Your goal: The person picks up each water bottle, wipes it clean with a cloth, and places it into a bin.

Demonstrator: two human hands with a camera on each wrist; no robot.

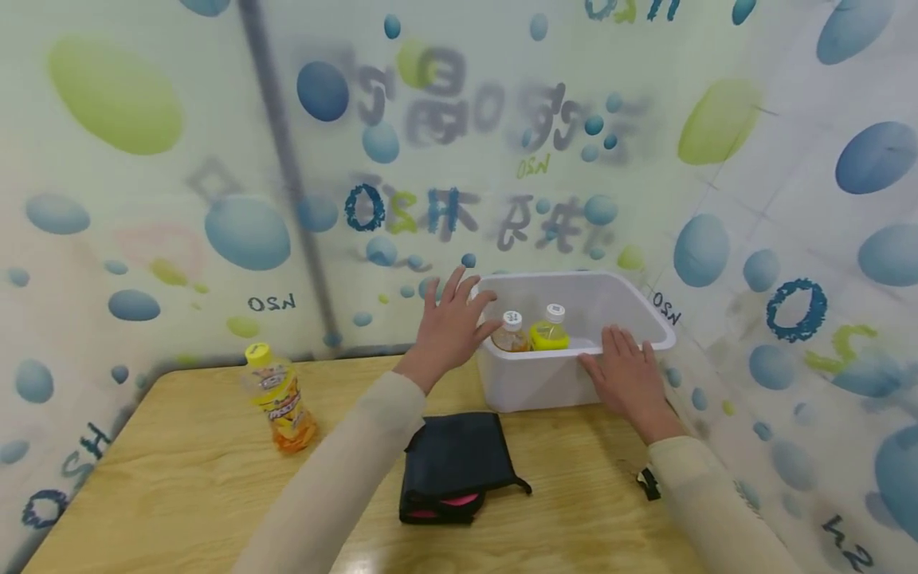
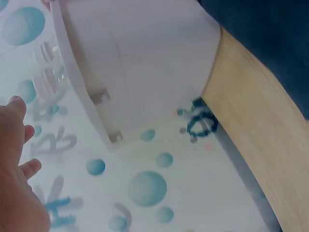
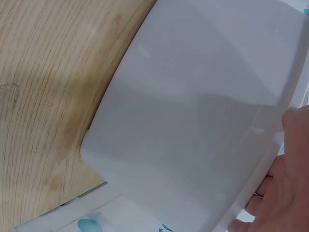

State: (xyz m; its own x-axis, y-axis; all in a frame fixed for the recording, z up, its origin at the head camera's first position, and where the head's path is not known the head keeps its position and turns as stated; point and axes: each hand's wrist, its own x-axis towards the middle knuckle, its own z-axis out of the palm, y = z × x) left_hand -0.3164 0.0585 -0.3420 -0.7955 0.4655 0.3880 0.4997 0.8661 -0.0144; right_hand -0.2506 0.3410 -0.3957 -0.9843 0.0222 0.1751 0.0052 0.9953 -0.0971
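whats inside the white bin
Two capped bottles stand inside the white bin: an amber bottle and a yellow bottle. The front wall hides their lower parts and the floor.

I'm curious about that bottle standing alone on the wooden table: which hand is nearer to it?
Left. The left hand is at the white plastic bin's left rim; the right hand lies farther from the orange-drink bottle.

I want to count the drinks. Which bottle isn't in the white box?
The bottle with the yellow cap, standing alone on the wooden table at the left. The other two bottles stand inside the white box and have white caps.
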